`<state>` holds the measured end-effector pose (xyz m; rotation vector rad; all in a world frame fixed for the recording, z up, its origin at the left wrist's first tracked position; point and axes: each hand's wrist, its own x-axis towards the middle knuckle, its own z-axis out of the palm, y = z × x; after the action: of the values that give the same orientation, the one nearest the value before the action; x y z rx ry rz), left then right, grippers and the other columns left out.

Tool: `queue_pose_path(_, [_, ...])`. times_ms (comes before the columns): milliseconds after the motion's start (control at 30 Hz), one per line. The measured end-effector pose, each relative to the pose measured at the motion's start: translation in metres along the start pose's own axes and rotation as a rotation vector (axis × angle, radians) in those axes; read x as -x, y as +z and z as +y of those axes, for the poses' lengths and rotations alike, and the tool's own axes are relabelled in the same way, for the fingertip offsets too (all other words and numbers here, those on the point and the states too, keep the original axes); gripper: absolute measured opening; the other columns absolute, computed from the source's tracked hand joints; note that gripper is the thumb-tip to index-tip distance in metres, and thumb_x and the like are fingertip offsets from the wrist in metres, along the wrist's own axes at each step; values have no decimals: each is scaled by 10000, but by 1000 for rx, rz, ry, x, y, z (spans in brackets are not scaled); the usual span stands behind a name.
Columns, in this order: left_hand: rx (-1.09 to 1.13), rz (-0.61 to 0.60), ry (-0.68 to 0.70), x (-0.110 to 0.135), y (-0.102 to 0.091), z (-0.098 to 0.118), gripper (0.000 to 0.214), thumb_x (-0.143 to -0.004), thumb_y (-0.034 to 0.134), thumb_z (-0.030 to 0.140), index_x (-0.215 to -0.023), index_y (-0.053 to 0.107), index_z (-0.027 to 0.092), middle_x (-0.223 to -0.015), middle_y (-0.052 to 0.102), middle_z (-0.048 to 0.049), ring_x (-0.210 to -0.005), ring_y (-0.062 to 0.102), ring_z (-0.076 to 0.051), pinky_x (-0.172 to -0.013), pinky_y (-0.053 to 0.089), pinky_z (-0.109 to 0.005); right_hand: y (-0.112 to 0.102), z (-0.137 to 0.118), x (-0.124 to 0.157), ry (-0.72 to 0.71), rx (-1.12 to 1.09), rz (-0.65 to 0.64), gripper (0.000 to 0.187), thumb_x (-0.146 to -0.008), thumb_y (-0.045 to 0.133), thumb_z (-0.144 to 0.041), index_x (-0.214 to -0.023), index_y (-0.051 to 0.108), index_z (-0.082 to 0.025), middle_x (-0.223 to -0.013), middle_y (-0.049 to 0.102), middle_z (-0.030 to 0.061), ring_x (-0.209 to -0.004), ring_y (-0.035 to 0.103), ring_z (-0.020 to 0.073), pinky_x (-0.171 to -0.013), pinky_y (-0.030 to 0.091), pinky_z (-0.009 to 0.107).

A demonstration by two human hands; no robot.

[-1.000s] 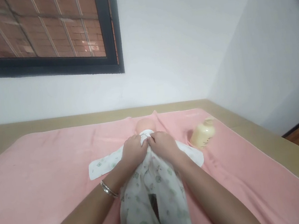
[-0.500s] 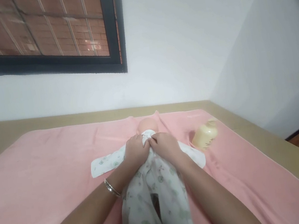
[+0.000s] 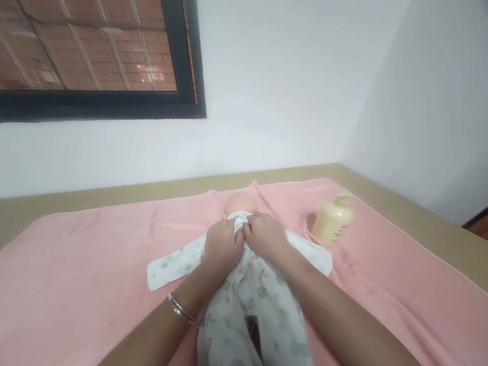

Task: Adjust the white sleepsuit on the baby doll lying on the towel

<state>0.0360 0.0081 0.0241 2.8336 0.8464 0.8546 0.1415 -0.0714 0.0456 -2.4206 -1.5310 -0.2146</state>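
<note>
A doll [image 3: 239, 202] lies on its back on a pink blanket, its head toward the wall. It is dressed in a white baby romper [image 3: 271, 309] printed with small green figures, sleeves spread to both sides and legs toward me. My left hand [image 3: 223, 243] is closed on the romper's front just below the collar. Beside it, my right hand [image 3: 267, 234] pinches the same cloth, thumbs nearly meeting at the middle. Whatever fastening lies under the fingers is hidden.
A pale yellow baby bottle [image 3: 333, 220] lies on the pink blanket [image 3: 82, 290] at the right. The blanket covers a tan surface [image 3: 412, 214] that meets a white wall [image 3: 279, 81]. A dark-framed window [image 3: 182, 46] is at upper left.
My right hand has shifted slightly up and left at the collar, its fingers more curled on the cloth. My left hand stays almost where it was.
</note>
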Motion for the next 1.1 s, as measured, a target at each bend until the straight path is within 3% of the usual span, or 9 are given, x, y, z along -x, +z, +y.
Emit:
queue_pose_path(167, [12, 62, 20, 1, 1, 1, 157, -852, 412, 231, -757, 529, 187, -804, 594, -42, -795, 521, -191, -734, 369, -311, 0, 10, -5, 92, -60, -100, 523, -922, 230, -465, -882, 649, -153, -899, 653, 115, -809, 589, 215, -651, 380, 287])
queue_pose_path(367, [-25, -50, -24, -3, 2, -4, 216, -875, 379, 304, -769, 521, 181, -778, 588, -55, -722, 520, -200, -655, 369, -317, -5, -1, 1, 37, -2, -61, 407, -904, 292, -339, -855, 653, -159, -879, 654, 117, -823, 586, 213, -665, 374, 279])
queue_pose_path(600, [6, -31, 41, -2, -1, 1, 176, -861, 393, 267, -827, 546, 187, -867, 592, -51, -838, 523, -203, -759, 377, -329, 1, 13, -9, 197, -91, -220, 636, -906, 169, -552, -902, 663, -151, -927, 663, 137, -837, 601, 238, -687, 399, 308])
queue_pose_path(800, [19, -78, -20, -4, -2, -4, 232, -871, 377, 316, -791, 545, 178, -828, 598, -61, -765, 535, -195, -695, 388, -313, -3, 1, 2, 24, 17, -59, 420, -918, 275, -341, -850, 652, -169, -872, 658, 111, -825, 595, 210, -683, 381, 283])
queue_pose_path(1100, [-53, -27, 36, 1, -2, 3, 216, -876, 363, 269, -825, 549, 172, -844, 595, -72, -795, 536, -204, -721, 384, -326, -2, 11, -5, 128, -46, -160, 513, -922, 239, -431, -869, 666, -150, -889, 664, 125, -812, 606, 218, -656, 394, 287])
